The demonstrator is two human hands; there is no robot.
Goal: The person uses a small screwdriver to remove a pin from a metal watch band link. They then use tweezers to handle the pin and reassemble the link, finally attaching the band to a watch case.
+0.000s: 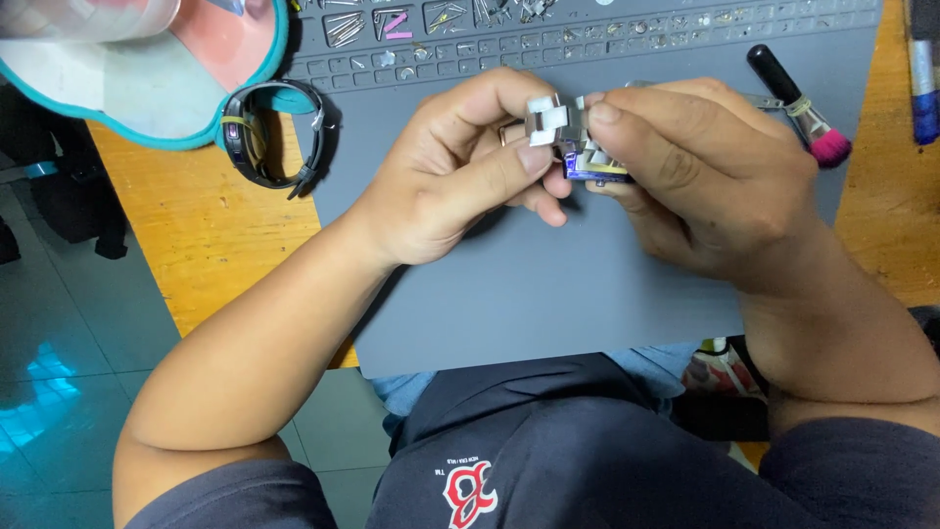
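Above grey mat [548, 284], fingers [509, 162] around watch bracelet [563, 127]

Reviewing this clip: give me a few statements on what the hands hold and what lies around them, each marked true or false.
1. Both hands, left hand and right hand, hold a metal watch bracelet between them. True.
2. The black smartwatch sits on the left wrist. False: it lies on the wooden table, beside the grey mat.
3. A pink-tipped brush lies on the mat behind the right hand. True.
4. The right hand grips the brush. False: its fingers pinch the bracelet.
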